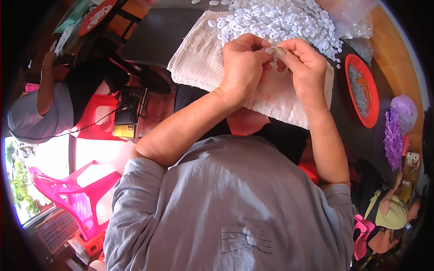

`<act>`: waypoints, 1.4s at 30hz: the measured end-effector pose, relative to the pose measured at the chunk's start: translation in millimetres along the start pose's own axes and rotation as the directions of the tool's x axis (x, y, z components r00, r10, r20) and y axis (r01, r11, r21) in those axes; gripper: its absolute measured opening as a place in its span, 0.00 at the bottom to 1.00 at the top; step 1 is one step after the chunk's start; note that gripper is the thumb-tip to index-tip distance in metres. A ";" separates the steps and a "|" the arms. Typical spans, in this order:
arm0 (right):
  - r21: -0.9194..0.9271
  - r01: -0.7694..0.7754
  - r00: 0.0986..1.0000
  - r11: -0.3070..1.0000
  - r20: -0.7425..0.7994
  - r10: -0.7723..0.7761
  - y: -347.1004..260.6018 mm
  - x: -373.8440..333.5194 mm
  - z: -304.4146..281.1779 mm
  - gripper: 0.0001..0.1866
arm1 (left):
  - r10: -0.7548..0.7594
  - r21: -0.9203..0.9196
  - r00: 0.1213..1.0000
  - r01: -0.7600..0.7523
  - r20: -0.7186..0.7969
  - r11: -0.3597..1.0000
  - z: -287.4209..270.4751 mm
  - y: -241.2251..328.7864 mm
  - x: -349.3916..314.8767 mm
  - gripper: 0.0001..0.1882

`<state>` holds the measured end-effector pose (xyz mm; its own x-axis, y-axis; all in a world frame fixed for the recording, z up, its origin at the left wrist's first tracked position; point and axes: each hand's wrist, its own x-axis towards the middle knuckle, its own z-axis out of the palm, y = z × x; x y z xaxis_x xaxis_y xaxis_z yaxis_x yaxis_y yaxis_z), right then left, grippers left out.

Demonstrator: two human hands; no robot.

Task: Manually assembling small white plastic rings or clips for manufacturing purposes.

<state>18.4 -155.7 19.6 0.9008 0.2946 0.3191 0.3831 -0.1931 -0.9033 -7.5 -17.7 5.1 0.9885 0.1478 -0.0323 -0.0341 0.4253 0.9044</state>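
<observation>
My left hand [244,65] and my right hand [307,63] meet over a cream towel [194,63]. Thumbs and fingers of both are pinched together, tip to tip. Whatever they hold between them is very small and mostly covered by the fingertips, so I cannot make it out. Just beyond the hands spreads a heap of small white oval plastic pieces [280,22] with holes in them, some lying on the towel. To the right, a red oval tray [373,101] holds many thin grey metal parts [358,92].
The dark table [153,34] runs under the towel. Clear plastic bags [357,22] lie at the far right, with purple bags [395,131] nearer. At left are another person's arm [46,83], a red stool [97,117] and a pink chair [79,196]. Another person [391,212] is at lower right.
</observation>
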 end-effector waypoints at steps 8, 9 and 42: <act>0.002 -0.131 0.991 0.991 -0.004 0.131 -15.4 -0.8 -8.1 0.04 | -0.020 -0.018 1.000 0.020 0.005 1.000 2.0 9.9 -1.5 0.03; 0.006 -0.130 0.992 0.992 -0.008 0.130 -16.4 -1.0 -9.1 0.04 | -0.004 0.000 1.000 0.004 0.013 1.000 1.0 11.2 -1.5 0.03; -0.067 -0.021 0.998 0.998 0.054 0.025 3.3 0.8 2.5 0.03 | 0.073 0.097 0.993 -0.082 0.089 0.992 -11.7 1.1 9.6 0.02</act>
<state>20.0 -153.8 16.1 0.8977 0.3396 0.2808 0.3768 -0.2612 -0.8887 0.2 -5.4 0.8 0.9926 0.0982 0.0720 -0.1003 0.3235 0.9409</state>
